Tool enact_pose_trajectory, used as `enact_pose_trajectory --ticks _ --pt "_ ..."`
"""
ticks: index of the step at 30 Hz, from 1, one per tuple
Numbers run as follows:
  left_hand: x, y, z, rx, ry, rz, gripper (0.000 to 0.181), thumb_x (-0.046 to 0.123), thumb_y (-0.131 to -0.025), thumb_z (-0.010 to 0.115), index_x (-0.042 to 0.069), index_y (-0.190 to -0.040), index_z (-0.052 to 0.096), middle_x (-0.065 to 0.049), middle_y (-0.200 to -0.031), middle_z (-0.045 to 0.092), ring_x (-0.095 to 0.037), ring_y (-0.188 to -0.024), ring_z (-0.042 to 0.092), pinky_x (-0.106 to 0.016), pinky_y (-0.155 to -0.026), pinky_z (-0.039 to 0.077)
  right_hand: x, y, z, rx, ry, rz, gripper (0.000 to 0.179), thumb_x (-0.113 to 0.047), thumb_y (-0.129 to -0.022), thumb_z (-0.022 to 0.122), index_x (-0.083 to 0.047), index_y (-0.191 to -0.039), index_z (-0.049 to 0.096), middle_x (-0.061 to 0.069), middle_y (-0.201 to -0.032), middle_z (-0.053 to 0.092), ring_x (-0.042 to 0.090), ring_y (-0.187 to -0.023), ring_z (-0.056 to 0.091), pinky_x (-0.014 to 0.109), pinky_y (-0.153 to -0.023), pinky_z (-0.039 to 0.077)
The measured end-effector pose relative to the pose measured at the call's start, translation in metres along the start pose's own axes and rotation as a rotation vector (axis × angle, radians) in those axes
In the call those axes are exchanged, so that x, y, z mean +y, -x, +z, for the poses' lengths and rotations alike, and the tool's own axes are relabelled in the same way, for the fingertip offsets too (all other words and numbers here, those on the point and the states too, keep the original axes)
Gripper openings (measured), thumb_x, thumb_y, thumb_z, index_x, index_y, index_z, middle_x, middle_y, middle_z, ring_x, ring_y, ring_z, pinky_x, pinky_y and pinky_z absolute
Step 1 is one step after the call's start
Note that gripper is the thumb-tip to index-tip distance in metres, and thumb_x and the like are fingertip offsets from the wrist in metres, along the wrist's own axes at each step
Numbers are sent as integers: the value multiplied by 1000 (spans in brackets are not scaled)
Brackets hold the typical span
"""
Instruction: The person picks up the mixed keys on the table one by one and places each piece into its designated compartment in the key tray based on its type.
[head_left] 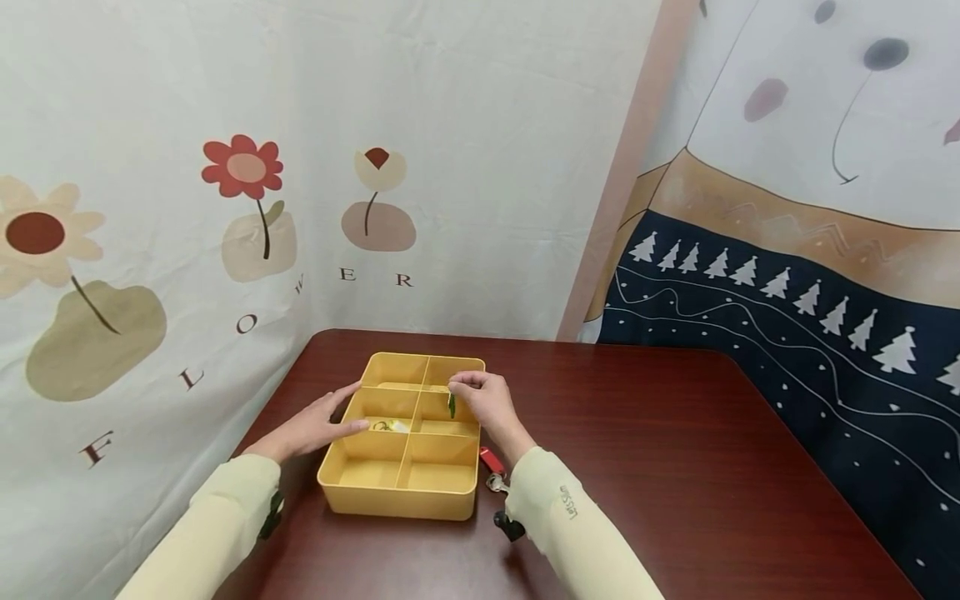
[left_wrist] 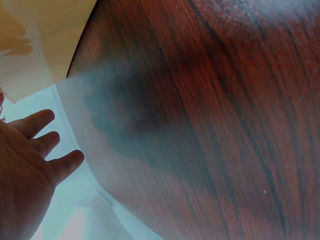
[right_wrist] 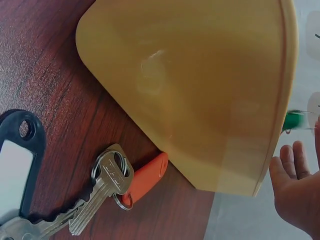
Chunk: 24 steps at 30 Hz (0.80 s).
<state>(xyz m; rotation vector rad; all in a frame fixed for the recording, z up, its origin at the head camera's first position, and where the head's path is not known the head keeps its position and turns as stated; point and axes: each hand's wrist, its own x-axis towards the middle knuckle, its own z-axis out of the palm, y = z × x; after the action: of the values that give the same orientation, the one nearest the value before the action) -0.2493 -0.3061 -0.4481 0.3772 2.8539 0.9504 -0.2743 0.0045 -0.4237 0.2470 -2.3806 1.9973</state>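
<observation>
A yellow box [head_left: 397, 502] with six-part dividers stands on the table. At its left side my left hand [head_left: 318, 425] rests against the rim, thumb over the edge; in the left wrist view three straight fingers [left_wrist: 67, 166] show. My right hand [head_left: 487, 404] pinches a small green key tag [head_left: 452, 406], which hangs over the middle right compartment. The right wrist view shows the green key tag [right_wrist: 294, 120] just past the rim, partly hidden. A yellowish tag with a ring [head_left: 390, 426] lies in the middle left compartment.
Right of the box lie a red key tag [head_left: 491, 460] and keys [head_left: 497, 482]. Close by, the right wrist view shows a black key tag [right_wrist: 20, 160] with a white label. Printed cloth [head_left: 480, 167] hangs behind the dark red wooden table [head_left: 637, 450].
</observation>
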Motion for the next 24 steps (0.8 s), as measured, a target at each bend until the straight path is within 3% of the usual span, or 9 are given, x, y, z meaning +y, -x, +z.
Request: enact_pose_trajectory --ticks 6,13,21,24 --pt "0 -1 0 -7 -4 -4 90 54 -91 65 8 -157 25 -35 -154 25 -55 -142 15 -69 -109 19 -1 -1 -4 3 -19 -8 15 -12 -91 73 -3 -102 77 4 -97 72 11 -85 62 28 -76 51" --pt "-1 -2 0 -5 -8 -6 88 52 -92 65 8 -157 25 -35 -154 25 -55 -142 14 -70 -109 19 1 -2 -8 8 -27 -24 17 -14 -92 72 -2 -103 76 4 -97 72 11 -85 58 25 -74 48" --pt "-2 -1 1 -5 -8 -3 90 55 -91 64 7 -157 25 -35 -153 26 -56 -142 14 -70 -109 19 3 -3 -19 15 -44 -6 21 -15 -92 71 0 -106 75 5 -101 72 13 -91 60 39 -87 51" --pt "-1 -1 1 -2 -10 -1 90 55 -91 65 7 -157 26 -35 -153 26 -56 -142 14 -70 -109 19 4 -3 -24 25 -44 -18 20 -15 -92 71 -1 -105 75 6 -103 72 13 -92 60 37 -87 51"
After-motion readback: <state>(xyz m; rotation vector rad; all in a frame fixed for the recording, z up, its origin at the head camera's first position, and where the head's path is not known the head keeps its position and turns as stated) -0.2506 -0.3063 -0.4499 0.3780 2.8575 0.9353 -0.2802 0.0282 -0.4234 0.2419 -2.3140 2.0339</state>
